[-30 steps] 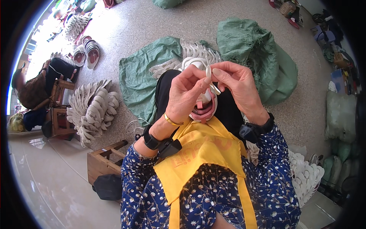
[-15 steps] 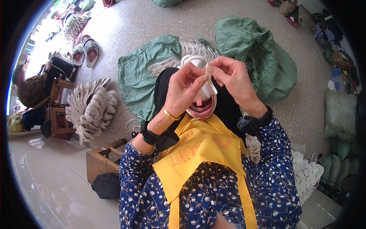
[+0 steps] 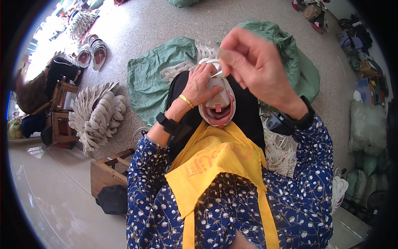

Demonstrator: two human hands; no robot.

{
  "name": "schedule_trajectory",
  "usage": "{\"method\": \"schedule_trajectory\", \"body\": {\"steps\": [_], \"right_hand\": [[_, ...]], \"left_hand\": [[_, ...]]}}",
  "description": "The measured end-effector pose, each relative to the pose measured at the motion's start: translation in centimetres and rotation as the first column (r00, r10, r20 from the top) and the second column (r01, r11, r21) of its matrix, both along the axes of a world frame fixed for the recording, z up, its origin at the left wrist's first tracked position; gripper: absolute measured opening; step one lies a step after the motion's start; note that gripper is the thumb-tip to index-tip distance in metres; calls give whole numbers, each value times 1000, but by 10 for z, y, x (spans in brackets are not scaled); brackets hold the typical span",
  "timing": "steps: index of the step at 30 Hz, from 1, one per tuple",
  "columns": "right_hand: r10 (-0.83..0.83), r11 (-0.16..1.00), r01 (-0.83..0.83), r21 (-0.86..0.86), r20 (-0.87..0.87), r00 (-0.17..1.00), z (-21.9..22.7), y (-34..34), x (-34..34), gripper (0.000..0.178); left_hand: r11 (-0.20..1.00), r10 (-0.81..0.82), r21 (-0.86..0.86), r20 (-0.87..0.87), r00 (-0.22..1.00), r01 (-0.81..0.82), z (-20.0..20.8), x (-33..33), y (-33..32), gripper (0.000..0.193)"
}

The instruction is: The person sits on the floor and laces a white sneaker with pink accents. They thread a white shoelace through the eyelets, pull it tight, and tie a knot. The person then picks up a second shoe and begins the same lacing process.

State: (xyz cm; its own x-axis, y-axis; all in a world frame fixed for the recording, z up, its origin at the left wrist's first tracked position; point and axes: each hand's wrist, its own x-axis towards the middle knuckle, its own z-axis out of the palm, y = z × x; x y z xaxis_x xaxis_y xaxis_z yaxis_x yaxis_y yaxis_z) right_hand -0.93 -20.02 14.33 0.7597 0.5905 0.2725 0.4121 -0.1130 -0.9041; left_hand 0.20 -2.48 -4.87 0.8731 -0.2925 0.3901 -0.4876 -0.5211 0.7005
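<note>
A white and pink shoe upper lies across my lap, its pink-lined heel opening toward me. My left hand is closed around its left side, with the thumb on the light mesh tongue. A white shoelace runs near the left fingertips at the eyelets. Raised above and to the right of the shoe, my right hand is pinched at thumb and forefinger on the lace. That hand is slightly smeared by motion, and the lace end between its fingers is hard to make out.
Green sacks and several white uppers lie in front of me. A bundle of uppers rests on the floor at left, beside a wooden stool. White laces lie heaped at my right. Another person sits at far left.
My hands were together over the shoe, both pinching the lace. Now the left has dropped onto the shoe's left side and the right has lifted up and to the right.
</note>
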Motion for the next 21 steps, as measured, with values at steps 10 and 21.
{"method": "schedule_trajectory", "body": {"steps": [10, 21], "right_hand": [[-77, 947, 257, -191, 643, 762, 100, -28, 46, 11], [-450, 878, 382, 289, 223, 865, 111, -165, 76, 11]], "left_hand": [[996, 44, 84, -4, 999, -44, -12, 16, -4, 45], [988, -12, -156, -128, 992, -8, -14, 7, 13, 44]]}}
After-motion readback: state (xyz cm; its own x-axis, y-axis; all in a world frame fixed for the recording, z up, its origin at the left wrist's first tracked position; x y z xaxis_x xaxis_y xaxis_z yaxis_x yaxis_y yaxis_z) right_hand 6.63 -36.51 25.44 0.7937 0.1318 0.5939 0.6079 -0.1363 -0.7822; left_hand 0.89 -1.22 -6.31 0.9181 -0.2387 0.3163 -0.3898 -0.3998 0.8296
